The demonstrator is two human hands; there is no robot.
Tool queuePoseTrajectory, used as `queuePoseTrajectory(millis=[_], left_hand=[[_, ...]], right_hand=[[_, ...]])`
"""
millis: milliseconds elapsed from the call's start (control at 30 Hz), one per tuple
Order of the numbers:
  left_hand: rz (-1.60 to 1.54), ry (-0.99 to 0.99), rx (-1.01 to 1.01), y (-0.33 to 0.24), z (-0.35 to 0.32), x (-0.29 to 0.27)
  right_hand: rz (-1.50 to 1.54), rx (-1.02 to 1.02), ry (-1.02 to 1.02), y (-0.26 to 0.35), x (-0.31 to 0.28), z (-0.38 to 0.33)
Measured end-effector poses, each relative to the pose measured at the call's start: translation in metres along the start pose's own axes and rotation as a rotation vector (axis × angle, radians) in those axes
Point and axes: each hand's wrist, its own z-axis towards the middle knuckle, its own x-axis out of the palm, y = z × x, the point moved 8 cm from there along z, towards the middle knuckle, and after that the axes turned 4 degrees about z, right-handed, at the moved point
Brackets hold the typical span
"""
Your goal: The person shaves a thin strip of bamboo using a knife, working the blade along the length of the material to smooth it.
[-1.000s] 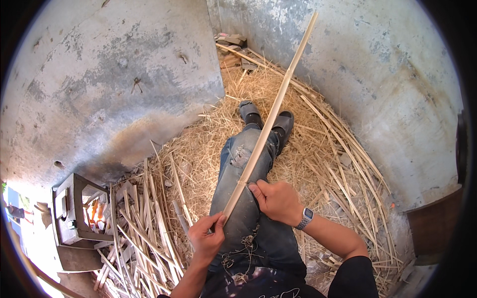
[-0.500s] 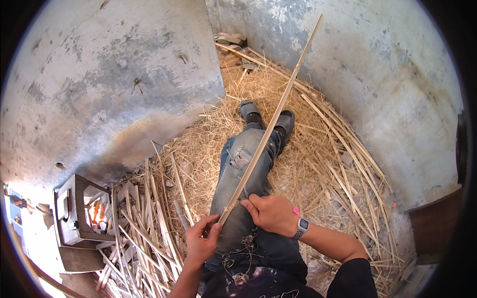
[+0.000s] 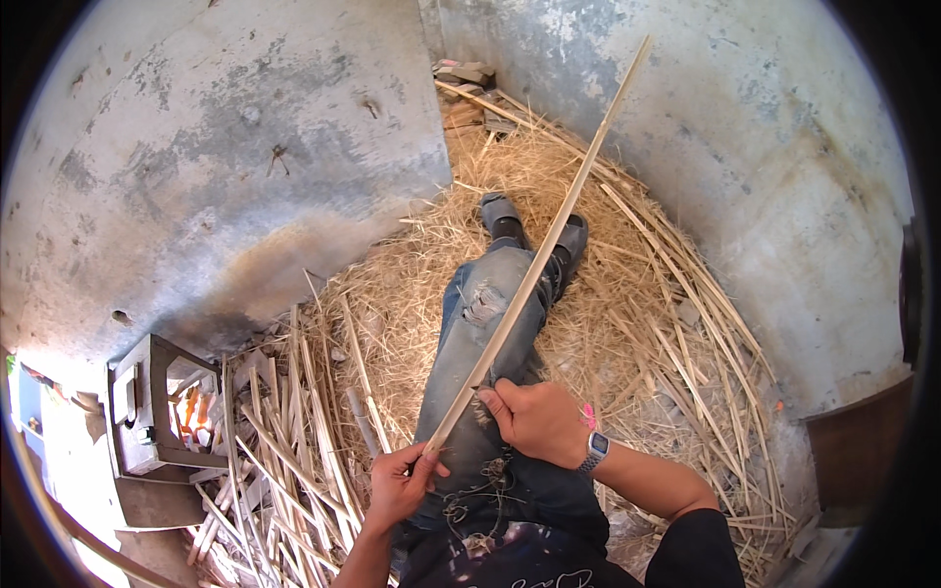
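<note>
Strip [image 3: 537, 265] over legs [image 3: 480, 333]; straw [image 3: 627, 323] beneath

two hands [image 3: 534, 421], one long strip [image 3: 544, 255], two shoes [image 3: 500, 211], one wristwatch [image 3: 594, 449].

Sunlit stained concrete walls [image 3: 245, 147]; straw-strewn floor [image 3: 627, 323], perhaps concrete beneath.

Since a second ago the right hand [image 3: 537, 421] has slid down the long bamboo strip [image 3: 534, 274] from centre frame toward the lower middle, closing on the left hand [image 3: 400, 485]. The strip's far tip has swung slightly right in the upper frame, and the left fingers seem, through blur, to have re-pinched its near end.
</note>
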Motion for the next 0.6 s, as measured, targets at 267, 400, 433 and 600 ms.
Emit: queuePoseTrajectory(millis=[267, 400, 433, 600], left_hand=[[-0.328, 0.066, -0.125, 0.014, 0.019, 0.022], [-0.366, 0.066, -0.134, 0.020, 0.016, 0.013], [-0.411, 0.080, -0.152, 0.023, 0.014, 0.013], [-0.547, 0.107, -0.213, 0.021, 0.012, 0.018]], right_hand=[[0.100, -0.058, -0.020, 0.000, 0.005, -0.008], [0.159, -0.030, -0.126, -0.008, -0.020, 0.008], [0.130, 0.011, -0.168, -0.015, -0.029, 0.013], [0.033, 0.051, -0.228, -0.022, -0.035, 0.024]])
